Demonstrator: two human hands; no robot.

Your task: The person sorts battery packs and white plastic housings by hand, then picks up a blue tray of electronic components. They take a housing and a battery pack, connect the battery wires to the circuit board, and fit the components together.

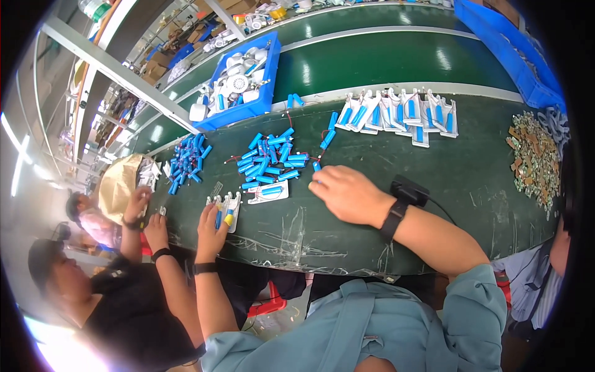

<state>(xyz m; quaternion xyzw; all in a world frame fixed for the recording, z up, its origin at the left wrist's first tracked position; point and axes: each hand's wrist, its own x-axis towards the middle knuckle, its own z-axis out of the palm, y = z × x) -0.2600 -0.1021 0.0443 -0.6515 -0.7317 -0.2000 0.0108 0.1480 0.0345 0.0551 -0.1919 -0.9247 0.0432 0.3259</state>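
Note:
My left hand [212, 234] grips a white plastic casing [234, 208] near the table's front edge, its fingers bent over the top. Beside those fingers show a blue battery cell [219, 218] and a small yellow piece [229, 217]. Farther right, my right hand [354, 197] is closed with its palm down. A wired blue battery cell [317, 166] pokes out at its fingertips; the thumb's hold is partly hidden. Between my hands, a white casing with a blue cell [270, 191] lies flat, in front of a loose heap of blue cells [268, 154].
White casings with blue cells [403, 111] stand in a row at the back. A blue bin [266, 93] of white parts is at back left, small circuit boards [534, 162] at far right. A black device [409, 190] touches my right wrist. A co-worker's hands [156, 230] are close on my left.

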